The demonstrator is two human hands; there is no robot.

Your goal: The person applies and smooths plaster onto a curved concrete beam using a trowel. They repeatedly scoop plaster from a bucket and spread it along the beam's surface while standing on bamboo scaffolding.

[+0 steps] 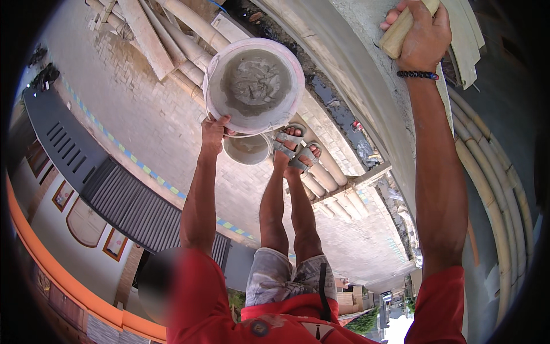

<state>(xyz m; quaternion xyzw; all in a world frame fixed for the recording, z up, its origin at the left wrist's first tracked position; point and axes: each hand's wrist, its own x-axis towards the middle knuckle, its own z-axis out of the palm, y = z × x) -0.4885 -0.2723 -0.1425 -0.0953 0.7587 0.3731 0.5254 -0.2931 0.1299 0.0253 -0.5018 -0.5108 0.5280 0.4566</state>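
My left hand is closed at the near left rim of a pale bucket, by its thin wire handle. Wet grey mortar lies inside it. Just below and partly behind it is a second bucket, with grey stuff in it too. Up at the right, my right hand is wrapped round the thick wooden handle of a trowel, whose blade I cannot make out. That hand is over the rough grey top of a wall.
My sandalled feet stand on bamboo poles laid side by side. A wet gutter runs between them and the wall. Loose boards lie at the upper left, over a paved lane. More bamboo curves along the right.
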